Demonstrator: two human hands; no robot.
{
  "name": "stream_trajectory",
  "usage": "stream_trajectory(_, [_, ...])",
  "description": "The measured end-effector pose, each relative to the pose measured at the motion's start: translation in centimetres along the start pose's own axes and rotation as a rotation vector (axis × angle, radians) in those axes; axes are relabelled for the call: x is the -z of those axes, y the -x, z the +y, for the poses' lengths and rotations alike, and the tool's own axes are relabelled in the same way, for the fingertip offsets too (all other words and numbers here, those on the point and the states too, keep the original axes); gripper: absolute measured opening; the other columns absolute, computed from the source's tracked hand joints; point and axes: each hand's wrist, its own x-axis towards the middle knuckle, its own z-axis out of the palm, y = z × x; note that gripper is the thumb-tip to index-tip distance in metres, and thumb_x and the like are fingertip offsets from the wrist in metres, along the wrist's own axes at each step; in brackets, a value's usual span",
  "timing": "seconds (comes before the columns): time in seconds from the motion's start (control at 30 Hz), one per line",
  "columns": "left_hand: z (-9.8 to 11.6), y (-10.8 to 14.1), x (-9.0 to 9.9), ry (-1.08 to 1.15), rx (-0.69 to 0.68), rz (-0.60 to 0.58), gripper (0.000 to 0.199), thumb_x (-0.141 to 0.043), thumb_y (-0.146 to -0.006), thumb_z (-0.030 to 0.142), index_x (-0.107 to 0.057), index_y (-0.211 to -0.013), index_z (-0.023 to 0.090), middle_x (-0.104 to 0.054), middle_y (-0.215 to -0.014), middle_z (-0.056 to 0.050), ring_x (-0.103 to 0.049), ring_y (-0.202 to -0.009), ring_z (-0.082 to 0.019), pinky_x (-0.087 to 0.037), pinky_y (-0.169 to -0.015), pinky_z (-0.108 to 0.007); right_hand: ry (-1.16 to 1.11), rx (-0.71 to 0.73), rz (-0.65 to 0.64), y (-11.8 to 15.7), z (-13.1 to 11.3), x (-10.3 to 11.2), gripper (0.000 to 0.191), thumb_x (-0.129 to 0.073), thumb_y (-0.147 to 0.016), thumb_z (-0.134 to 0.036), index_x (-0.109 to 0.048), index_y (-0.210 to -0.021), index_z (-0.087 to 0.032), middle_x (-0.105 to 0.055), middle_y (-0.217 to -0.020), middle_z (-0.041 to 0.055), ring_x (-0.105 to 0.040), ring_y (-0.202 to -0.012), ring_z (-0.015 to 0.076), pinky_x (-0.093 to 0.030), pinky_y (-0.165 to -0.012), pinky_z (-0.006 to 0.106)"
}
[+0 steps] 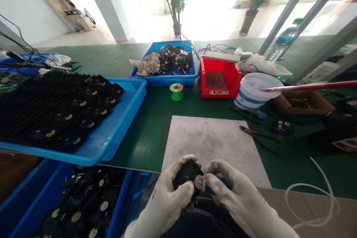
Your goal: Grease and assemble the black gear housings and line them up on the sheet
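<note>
Both my hands wear white gloves and meet low in the middle of the head view. My left hand (174, 191) is closed round a black plastic part (187, 174), thumb in front and fingers behind. A small round metal disc (199, 182) sits at the right end of that part. My right hand (232, 187) is closed beside the disc, thumb and forefinger pinched at its right edge. What those fingertips hold, if anything, is hidden. Just beyond my hands lies a stained pale sheet (208, 141) on the green table.
Rows of black parts fill a blue tray (125, 113) at left; more lie in a blue bin (126, 189) below. Further back are a blue tray (164, 80), solder spool (176, 93), red bin (217, 93) and white bucket (251, 98). Pliers (260, 137) lie at right.
</note>
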Motion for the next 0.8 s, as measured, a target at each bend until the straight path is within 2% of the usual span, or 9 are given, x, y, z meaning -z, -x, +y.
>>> stream_trajectory(0.37, [0.13,-0.14,0.12,-0.057,0.005,0.018,0.056,-0.067,-0.084,0.038,-0.063,-0.136,0.015,-0.069,-0.139,-0.014,-0.064,-0.133,-0.035,-0.049,-0.117,-0.047,0.103,-0.008,0.03,-0.03,-0.18,-0.12,0.021,-0.049,-0.105,-0.041,-0.057,-0.097,-0.023,-0.063,-0.084,-0.0013,-0.061,-0.079,0.0156,-0.047,-0.069,0.027])
stream_trajectory(0.63, [-0.09,-0.22,0.28,-0.046,-0.003,0.02,0.055,-0.068,-0.085,0.035,-0.063,-0.136,0.017,-0.071,-0.137,-0.013,-0.066,-0.13,-0.034,-0.052,-0.112,-0.044,0.137,-0.025,0.037,-0.3,-0.3,-0.14,0.024,-0.05,-0.103,-0.044,-0.056,-0.094,-0.023,-0.061,-0.082,-0.0022,-0.057,-0.076,0.0152,-0.044,-0.069,0.028])
stream_trajectory(0.8, [-0.33,-0.09,0.16,-0.016,0.007,0.035,0.053,-0.069,-0.087,0.034,-0.064,-0.136,0.017,-0.07,-0.139,-0.013,-0.066,-0.13,-0.034,-0.053,-0.112,-0.043,0.139,-0.016,0.046,-0.19,-0.24,-0.05,0.02,-0.048,-0.104,-0.04,-0.056,-0.096,-0.023,-0.062,-0.085,-0.003,-0.059,-0.078,0.0145,-0.045,-0.071,0.027])
